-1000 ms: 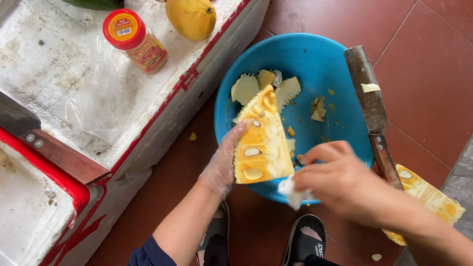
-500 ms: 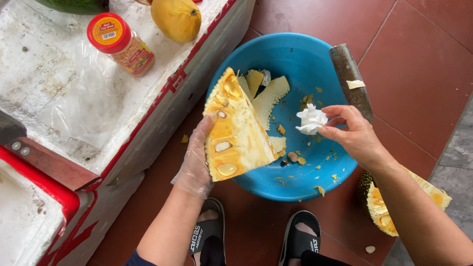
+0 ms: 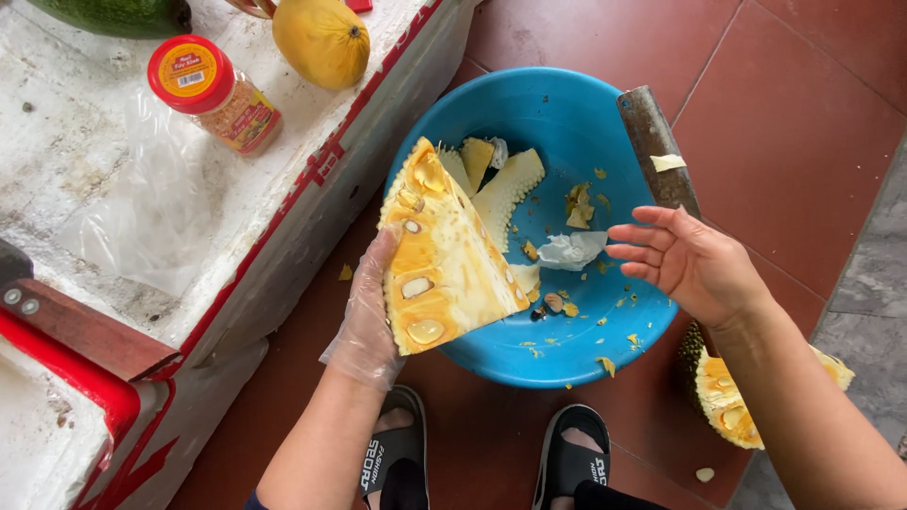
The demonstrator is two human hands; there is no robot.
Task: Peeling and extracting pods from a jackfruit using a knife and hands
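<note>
Left hand [image 3: 367, 316], in a thin clear plastic glove, comes up from the bottom edge with the forearm angled to the right. Fingers are closed round the left rind edge of a large jackfruit wedge [image 3: 444, 260], holding it cut face up, tip pointing up-left, over the left rim of the blue basin [image 3: 567, 113]. Yellow flesh and several pale seeds show on the cut face. The palm side of the hand is hidden behind the wedge.

Basin sits on the red tiled floor [image 3: 794, 104], touching the side of the white foam box [image 3: 113, 217]. Inside it: pale rind pieces [image 3: 501, 179] at the upper left, partly behind the wedge; a crumpled white tissue [image 3: 572, 250] near the middle; a loose brown seed [image 3: 554, 302]; small yellow scraps scattered over the bottom.

Right hand [image 3: 685, 260] is bare, open, fingers spread and pointing left, gripping nothing, just right of the tissue and above the basin's right side. Cannot tell whether the fingertips touch the tissue.

A cleaver blade [image 3: 652, 142] lies across the basin's right rim; its lower part is hidden under the right hand. A second jackfruit piece [image 3: 732, 406] lies on the floor, mostly covered by the right forearm.
</note>
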